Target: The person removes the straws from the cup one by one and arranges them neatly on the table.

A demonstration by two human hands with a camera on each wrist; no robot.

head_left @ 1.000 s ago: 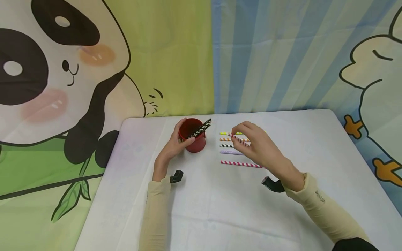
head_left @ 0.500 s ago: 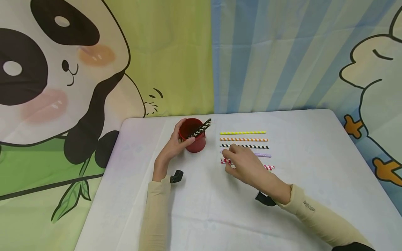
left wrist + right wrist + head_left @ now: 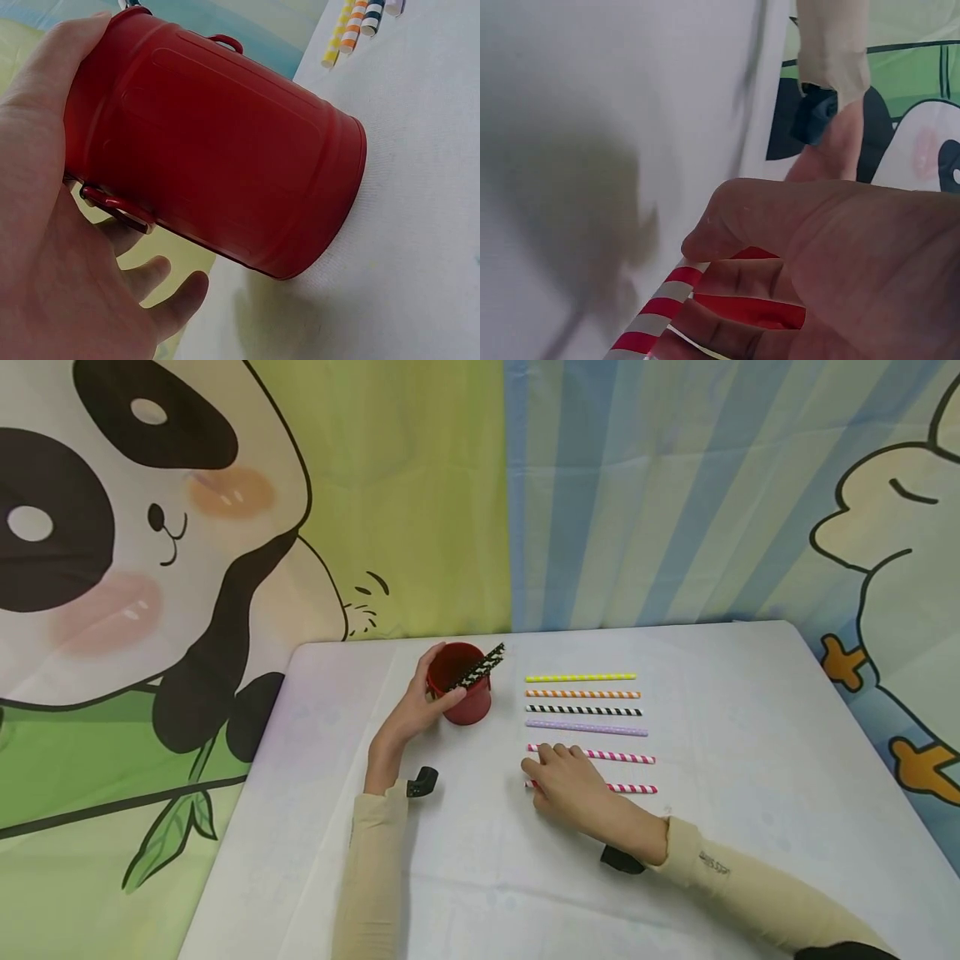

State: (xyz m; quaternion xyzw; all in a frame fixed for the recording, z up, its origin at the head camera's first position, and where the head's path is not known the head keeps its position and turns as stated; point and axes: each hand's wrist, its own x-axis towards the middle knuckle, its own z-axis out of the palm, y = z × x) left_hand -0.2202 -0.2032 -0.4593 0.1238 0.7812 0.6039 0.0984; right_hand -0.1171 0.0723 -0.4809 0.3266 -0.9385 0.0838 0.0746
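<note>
L hand [image 3: 415,708] grips bucket [image 3: 468,703] nr the table's [image 3: 750,718] far edge, L of its middle; thumb on the near side, fingers along the L side. Bucket's red, w/ small side handles. A couple of patterned straws [image 3: 483,664], blk & white, stick out of it, leaning on the rim twd the table's R edge.

R hand [image 3: 573,785] pinches the near pink straw [image 3: 632,789] btwn thumb & fingers, close to its L end; hand hides the middle of it. Whether that straw's flat on the table, can't tell. Knuckles also cover part of the far pink straw [image 3: 619,757], just beyond.

Rest of the row, approx. parallel, L ends roughly in line, going twd the far edge: purple straw [image 3: 587,728], striped blk straw [image 3: 583,711], orange straw [image 3: 582,694], yellow straw [image 3: 581,677]. All lie btwn bucket & the table's R edge.

Blk cam on each wrist; panda backdrop [image 3: 420,493] behind the far edge.
</note>
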